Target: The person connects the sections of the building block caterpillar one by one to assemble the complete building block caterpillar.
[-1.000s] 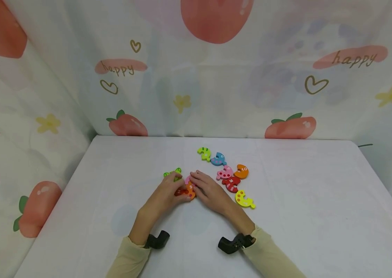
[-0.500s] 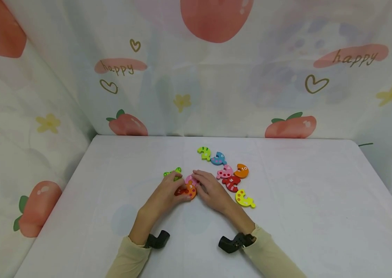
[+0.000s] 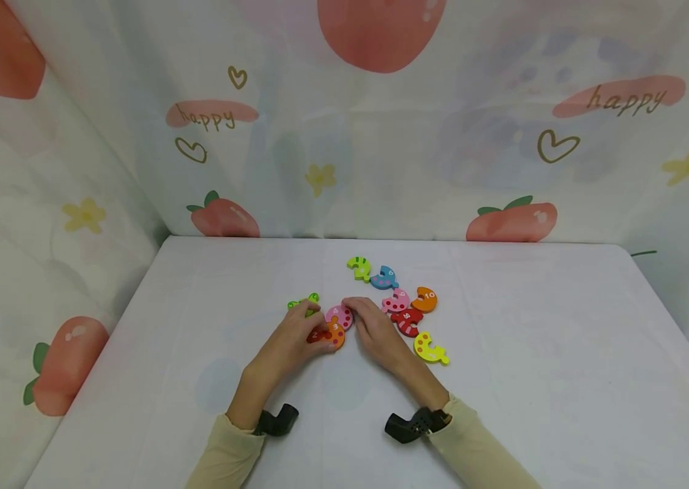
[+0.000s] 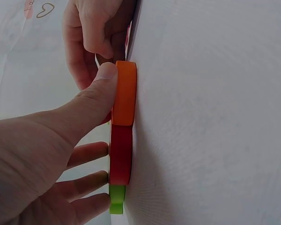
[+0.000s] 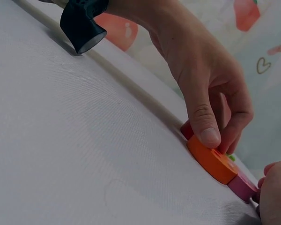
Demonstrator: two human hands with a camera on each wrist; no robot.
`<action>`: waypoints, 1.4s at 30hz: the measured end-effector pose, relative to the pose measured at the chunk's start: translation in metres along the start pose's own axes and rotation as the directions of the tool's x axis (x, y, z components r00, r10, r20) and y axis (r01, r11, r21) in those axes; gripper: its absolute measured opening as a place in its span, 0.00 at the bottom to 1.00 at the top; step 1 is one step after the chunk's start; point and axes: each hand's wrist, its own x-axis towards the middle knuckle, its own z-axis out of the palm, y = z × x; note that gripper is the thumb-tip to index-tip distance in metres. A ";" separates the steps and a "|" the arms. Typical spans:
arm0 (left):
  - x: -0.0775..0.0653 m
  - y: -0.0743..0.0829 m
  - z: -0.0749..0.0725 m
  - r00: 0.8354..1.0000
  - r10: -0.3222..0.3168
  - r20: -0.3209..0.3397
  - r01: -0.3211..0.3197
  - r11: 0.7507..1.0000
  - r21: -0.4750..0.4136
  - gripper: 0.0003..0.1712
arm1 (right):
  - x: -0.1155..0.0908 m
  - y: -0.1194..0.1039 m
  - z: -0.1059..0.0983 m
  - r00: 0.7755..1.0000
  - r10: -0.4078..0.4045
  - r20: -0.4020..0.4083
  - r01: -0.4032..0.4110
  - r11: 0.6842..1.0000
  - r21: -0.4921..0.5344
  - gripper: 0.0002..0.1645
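Observation:
Number puzzle pieces lie joined on the white table. My left hand (image 3: 289,339) grips the joined group: its thumb is on the side of the orange piece (image 4: 126,93) marked 3, while fingers touch the red piece (image 4: 121,154) marked 2 and the green piece (image 4: 117,193). A pink spotted piece (image 3: 340,317), marked 4, meets the orange one. My right hand (image 3: 378,336) is beside the pink piece's right edge, fingers bent loosely, fingertips at that edge. In the right wrist view the pink piece (image 5: 242,186) adjoins the orange piece, and the right fingertips are partly cut off.
Right of the hands lie loose pieces: a yellow one (image 3: 430,349), a red one (image 3: 407,322), a pink one (image 3: 396,300) and an orange one (image 3: 425,299). A blue piece (image 3: 384,278) and a lime-green piece (image 3: 359,269) are farther back. A printed curtain (image 3: 381,156) hangs behind the table.
My right hand has shifted slightly right, uncovering the pink piece marked 4, which has moved a little to the right. My left hand stays on the joined pieces.

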 end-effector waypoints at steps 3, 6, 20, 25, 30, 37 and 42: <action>0.000 0.001 0.000 1.000 0.008 -0.006 -0.008 1.000 0.004 0.17 | 0.000 -0.001 -0.001 1.000 0.007 0.000 -0.007 1.000 0.008 0.22; 0.000 0.001 0.000 1.000 0.008 -0.012 -0.008 1.000 0.004 0.18 | 0.000 -0.001 -0.001 1.000 0.006 -0.004 -0.006 1.000 0.012 0.22; 0.000 0.000 0.001 1.000 0.017 -0.023 -0.017 1.000 0.006 0.19 | 0.000 -0.001 -0.001 0.999 0.029 -0.014 -0.029 0.999 0.028 0.22; 0.000 0.000 0.001 1.000 0.016 -0.022 -0.016 1.000 0.009 0.19 | 0.001 0.000 -0.001 0.999 0.034 -0.003 -0.034 0.999 0.030 0.22; 0.000 0.000 0.001 0.999 0.027 -0.032 -0.026 1.000 0.010 0.20 | 0.001 0.000 -0.002 0.999 0.053 0.011 -0.053 0.998 0.042 0.22; 0.000 0.000 0.001 1.000 0.016 -0.027 -0.016 1.000 0.003 0.20 | 0.001 -0.001 -0.002 0.998 0.057 0.005 -0.057 0.997 0.048 0.22; 0.000 0.000 0.002 1.000 0.012 -0.026 -0.012 1.000 0.000 0.20 | 0.000 -0.001 -0.002 0.999 0.046 -0.003 -0.046 0.998 0.048 0.22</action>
